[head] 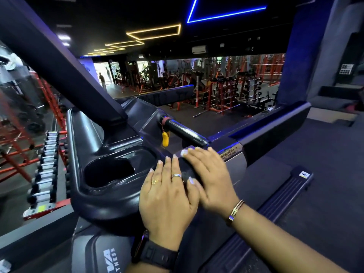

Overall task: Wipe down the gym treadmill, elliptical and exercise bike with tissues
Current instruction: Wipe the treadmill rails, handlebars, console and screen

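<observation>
The left grip [167, 196] and right grip [208, 174] lie flat, fingers straight, side by side on the treadmill console [110, 194], whose length runs rightward beyond the right grip; no tissue shows.

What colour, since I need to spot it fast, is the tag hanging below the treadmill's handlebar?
Yellow. The tag shows best in the head view, beside the handlebar.

Left hand [167, 198], right hand [210, 178] on treadmill console [110, 203]; cup holder [110, 171] left.
</observation>
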